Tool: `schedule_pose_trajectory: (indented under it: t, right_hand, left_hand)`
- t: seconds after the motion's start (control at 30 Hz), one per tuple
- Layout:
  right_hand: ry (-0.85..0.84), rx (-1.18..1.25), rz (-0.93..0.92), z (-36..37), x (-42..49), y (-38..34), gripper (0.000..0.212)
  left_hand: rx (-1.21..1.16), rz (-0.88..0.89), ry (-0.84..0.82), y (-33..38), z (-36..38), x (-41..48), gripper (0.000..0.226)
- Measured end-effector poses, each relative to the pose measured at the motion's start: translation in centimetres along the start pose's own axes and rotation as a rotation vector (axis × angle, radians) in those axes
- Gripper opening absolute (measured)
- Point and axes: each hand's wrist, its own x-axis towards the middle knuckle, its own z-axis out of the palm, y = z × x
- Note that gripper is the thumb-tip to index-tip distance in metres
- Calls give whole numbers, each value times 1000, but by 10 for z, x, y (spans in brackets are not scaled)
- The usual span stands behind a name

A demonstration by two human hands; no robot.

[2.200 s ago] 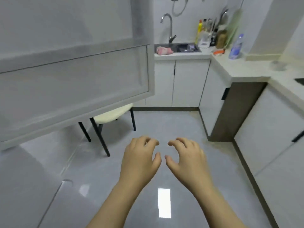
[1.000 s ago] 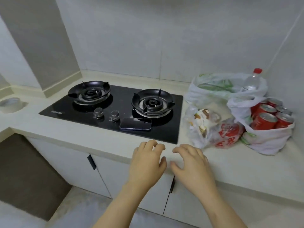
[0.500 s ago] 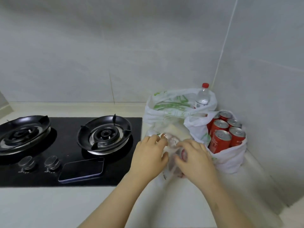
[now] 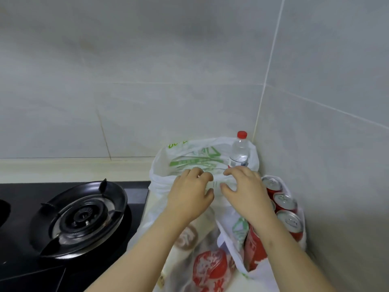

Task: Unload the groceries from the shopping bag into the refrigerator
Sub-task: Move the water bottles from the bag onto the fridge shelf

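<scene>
The lower half of the water bottle [image 4: 239, 150] hides behind the white shopping bag [image 4: 189, 159] and the right hand [image 4: 245, 191]. The right forearm [image 4: 294, 251] covers some red cans [image 4: 284, 204]. Print inside the clear bag [image 4: 207, 267] is blurred, and the bottom edge cuts that bag off

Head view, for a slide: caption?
Left hand and right hand over the open white shopping bag, water bottle inside, red cans alongside.

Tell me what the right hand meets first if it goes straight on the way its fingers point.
Probably the white plastic bag, right at the fingertips of the right hand; the water bottle stands just beyond. Depth is unclear.
</scene>
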Motion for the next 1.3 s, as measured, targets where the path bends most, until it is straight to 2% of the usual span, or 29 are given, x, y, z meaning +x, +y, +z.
schedule_pose_trajectory:
  t: [0.27,0.53,0.7,0.87,0.97,1.1,1.3]
  right_hand:
    - [31,43,69,-3,95,26,32]
    - [75,-73,137,11,175,48,38]
    - [11,-187,184,26,203,66,56]
    - [12,-243,152,38,208,76,51]
    - [62,-97,114,43,207,75,43]
    - [20,146,80,44,205,69,33]
    - [-44,347,171,45,204,65,29]
  left_hand:
    - [-31,-6,-38,-10,15,74,35]
    - [-79,-25,-117,-31,33,132,35]
    - [-114,-50,-158,-40,50,154,34]
    - [-154,-73,-167,-44,66,159,35]
    - [-180,-95,-168,-47,73,156,34]
    - [-236,-141,-152,-51,74,152,31]
    - [-285,-207,-119,-57,69,146,28]
